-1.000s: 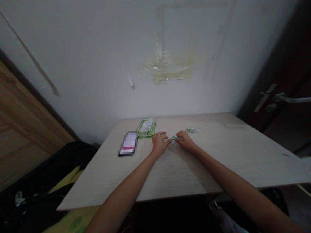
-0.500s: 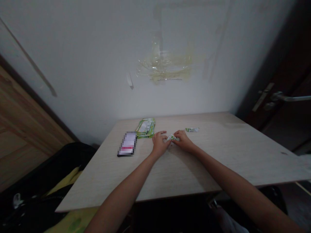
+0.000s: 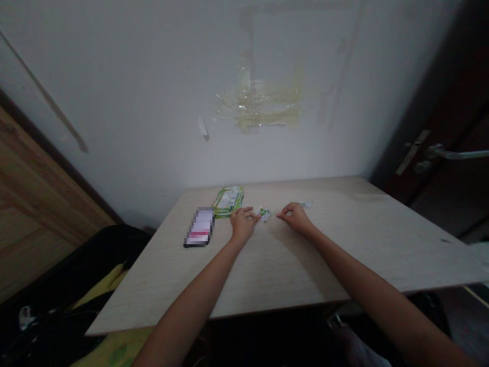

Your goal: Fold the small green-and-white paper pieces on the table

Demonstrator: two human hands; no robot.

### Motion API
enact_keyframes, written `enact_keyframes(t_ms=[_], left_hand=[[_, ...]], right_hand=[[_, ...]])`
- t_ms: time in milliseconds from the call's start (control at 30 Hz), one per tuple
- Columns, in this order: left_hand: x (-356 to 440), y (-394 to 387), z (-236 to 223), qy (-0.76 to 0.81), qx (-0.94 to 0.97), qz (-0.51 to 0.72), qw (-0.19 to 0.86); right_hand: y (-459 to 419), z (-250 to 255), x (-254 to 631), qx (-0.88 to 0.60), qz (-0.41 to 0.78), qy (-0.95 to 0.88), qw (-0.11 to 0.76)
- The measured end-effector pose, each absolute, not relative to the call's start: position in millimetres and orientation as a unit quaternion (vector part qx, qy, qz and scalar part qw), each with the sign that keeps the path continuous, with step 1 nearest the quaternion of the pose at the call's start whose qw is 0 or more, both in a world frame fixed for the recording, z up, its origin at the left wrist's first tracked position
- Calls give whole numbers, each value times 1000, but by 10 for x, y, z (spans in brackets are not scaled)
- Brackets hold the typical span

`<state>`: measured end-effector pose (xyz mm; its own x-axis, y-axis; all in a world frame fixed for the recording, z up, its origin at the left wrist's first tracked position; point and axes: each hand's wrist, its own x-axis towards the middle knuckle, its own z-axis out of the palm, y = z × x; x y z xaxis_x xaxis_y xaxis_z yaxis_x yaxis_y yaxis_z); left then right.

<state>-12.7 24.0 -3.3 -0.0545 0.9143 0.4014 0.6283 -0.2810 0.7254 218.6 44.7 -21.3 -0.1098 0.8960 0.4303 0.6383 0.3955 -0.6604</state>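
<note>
Green-and-white, a small packet (image 3: 264,213) jutted toward two o'clock from the left hand (image 3: 242,223), fingers pinching it; whether the right hand (image 3: 297,218) gripped anything was unclear.

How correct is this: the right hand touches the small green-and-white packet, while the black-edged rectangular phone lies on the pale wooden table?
One thing is wrong: the head view shows the left hand touching the small green-and-white packet; the right hand is apart from it. The black-edged rectangular phone does lie on the pale wooden table.
</note>
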Motion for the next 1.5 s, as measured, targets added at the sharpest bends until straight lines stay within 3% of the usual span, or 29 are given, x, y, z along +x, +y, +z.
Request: enact_keyframes(t_ms=[200, 433, 1133, 1500], left_hand=[[-193, 283, -54, 580, 670, 443, 132], [-72, 180, -41, 587, 696, 389, 138], [16, 90, -2, 621, 687, 342, 161], [-8, 105, 4, 630, 670, 365, 147]], right_hand=[[479, -237, 2241, -505, 176, -721, 441], [435, -285, 2058, -446, 170, -771, 422], [404, -278, 2086, -510, 127, -762, 379], [414, -275, 2074, -475, 130, -771, 404]])
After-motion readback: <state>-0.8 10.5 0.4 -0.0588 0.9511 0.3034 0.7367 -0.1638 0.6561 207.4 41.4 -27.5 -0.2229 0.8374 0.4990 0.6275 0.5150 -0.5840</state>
